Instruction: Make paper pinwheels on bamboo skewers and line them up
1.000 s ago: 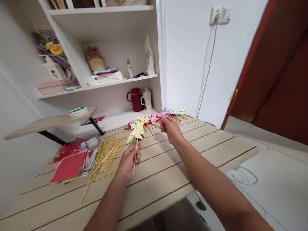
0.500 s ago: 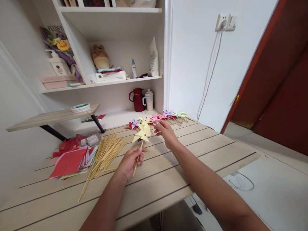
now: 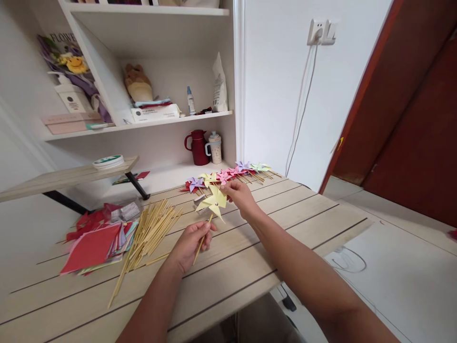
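My left hand (image 3: pixel 190 244) is closed round the wooden stick of a pale yellow paper pinwheel (image 3: pixel 214 206), holding it tilted up above the table. A small round fastener shows at the pinwheel's centre. Thumb and forefinger of my right hand (image 3: pixel 241 196) are pinched together at the upper right blade; the exact contact is partly hidden. Behind them, a row of finished pinwheels lies at the back of the table: a purple one (image 3: pixel 195 184), another yellow one (image 3: pixel 209 179), pink ones (image 3: pixel 224 176) and a green one (image 3: pixel 260 167).
Left of my hands lies a loose pile of wooden sticks (image 3: pixel 153 233), beside stacked coloured paper squares (image 3: pixel 93 247) and a clear plastic packet (image 3: pixel 126 210). A raised wooden shelf (image 3: pixel 67 178) stands back left. A red jug (image 3: pixel 199 147) and a cup (image 3: pixel 214 148) stand behind the table.
The pinwheel's blades have turned on the stick. My right hand has come lower and nearer, its fingertips closing at a blade. The view has shifted slightly to the right.
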Motion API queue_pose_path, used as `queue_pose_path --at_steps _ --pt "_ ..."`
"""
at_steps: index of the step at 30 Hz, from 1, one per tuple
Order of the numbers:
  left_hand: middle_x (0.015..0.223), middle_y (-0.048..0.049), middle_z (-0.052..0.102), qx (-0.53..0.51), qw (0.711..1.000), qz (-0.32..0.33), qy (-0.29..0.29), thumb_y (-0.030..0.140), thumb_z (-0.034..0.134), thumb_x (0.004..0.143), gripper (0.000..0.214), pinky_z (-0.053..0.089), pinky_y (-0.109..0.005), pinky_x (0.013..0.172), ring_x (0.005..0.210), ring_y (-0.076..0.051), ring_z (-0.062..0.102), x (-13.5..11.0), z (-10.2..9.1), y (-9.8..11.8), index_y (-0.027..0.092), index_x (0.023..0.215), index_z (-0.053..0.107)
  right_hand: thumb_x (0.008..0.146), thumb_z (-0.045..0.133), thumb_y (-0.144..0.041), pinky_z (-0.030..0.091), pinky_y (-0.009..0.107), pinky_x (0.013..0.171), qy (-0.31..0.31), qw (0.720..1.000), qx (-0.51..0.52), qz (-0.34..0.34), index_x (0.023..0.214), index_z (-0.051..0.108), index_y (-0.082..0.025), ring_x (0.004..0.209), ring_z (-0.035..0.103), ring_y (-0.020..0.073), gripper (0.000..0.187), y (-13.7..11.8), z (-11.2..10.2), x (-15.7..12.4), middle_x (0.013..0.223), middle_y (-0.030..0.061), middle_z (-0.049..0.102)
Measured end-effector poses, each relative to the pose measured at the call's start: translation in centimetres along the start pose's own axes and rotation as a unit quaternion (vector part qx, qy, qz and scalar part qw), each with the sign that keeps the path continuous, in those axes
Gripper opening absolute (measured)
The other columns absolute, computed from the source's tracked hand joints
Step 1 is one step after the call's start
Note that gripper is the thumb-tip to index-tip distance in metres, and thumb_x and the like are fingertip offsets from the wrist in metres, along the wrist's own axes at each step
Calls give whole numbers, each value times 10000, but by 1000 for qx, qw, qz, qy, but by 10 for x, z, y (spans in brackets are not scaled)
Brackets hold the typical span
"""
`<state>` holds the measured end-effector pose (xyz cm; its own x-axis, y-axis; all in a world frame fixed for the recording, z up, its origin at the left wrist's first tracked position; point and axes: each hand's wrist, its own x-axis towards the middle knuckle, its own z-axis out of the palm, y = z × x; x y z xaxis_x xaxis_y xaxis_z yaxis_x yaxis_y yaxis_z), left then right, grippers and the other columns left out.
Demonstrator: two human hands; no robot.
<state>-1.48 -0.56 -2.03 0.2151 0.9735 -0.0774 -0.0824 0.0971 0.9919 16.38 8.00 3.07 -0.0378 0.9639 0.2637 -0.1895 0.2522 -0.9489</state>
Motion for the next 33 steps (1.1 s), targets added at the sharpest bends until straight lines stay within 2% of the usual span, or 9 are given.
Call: queue_pose_path --at_steps 10,21,33 --pt "530 46 501 -40 999 11 13 481 709 835 330 314 -229 537 466 -74 375 1 -1 -2 156 866 664 626 733 -392 378 265 524 0 1000 10 13 546 521 -203 515 459 107 296 1 0 1 530 -36 515" --pt "526 59 498 -84 994 52 40 461 748 817 314 348 -233 551 454 -64 353 2 0 0 160 863 668 626 730 -379 381 263 520 -15 1000 1 20 528 500 -204 499 463 105 305 1 2 -1 520 -38 514" --pt "521 60 494 -111 991 73 32 450 740 842 295 348 -228 552 455 -61 349 1 1 3 167 849 658 632 721 -358 424 270 545 -60 997 -3 42 544 489 -208 521 481 114 291 6 4 -1 521 -48 479"
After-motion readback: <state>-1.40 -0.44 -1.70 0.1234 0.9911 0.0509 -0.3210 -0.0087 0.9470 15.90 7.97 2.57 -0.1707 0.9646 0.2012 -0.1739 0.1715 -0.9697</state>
